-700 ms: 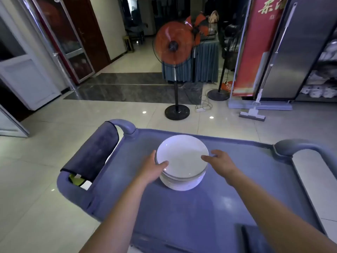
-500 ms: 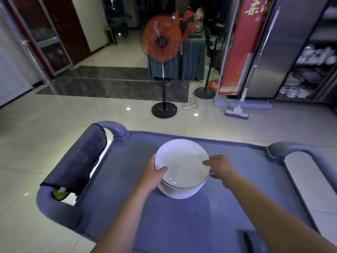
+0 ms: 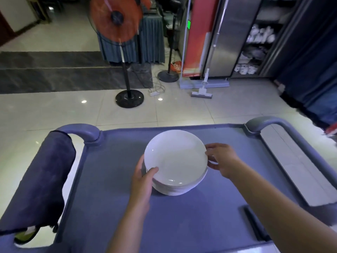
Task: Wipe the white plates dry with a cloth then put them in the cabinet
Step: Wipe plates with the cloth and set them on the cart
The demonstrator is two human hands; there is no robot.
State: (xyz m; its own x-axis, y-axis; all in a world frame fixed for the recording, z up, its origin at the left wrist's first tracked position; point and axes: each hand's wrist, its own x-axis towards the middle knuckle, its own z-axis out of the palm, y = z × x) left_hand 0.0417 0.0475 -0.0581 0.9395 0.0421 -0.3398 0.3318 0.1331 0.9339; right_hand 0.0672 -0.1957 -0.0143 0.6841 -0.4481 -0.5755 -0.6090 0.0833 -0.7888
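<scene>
A stack of several white plates [image 3: 176, 161] sits in the middle of a grey-blue cart top [image 3: 182, 216]. My left hand [image 3: 144, 181] grips the stack's left edge, thumb over the top plate's rim and fingers down the side. My right hand [image 3: 221, 158] pinches the right rim of the top plate. A dark blue cloth [image 3: 42, 181] hangs over the cart's left handle. The open cabinet [image 3: 255, 39], with white dishes on its shelves, stands at the back right.
An orange standing fan [image 3: 118, 21] on a black base [image 3: 129, 98] stands beyond the cart. A mop [image 3: 202, 91] leans by a red banner [image 3: 195, 39]. A dark curtain [image 3: 313, 66] hangs at far right. The cart's right handle [image 3: 264, 123] curves up.
The view has swung right and closer, bringing the cabinet further into sight. Both hands stay on the plate stack, with the left thumb now further over the top rim.
</scene>
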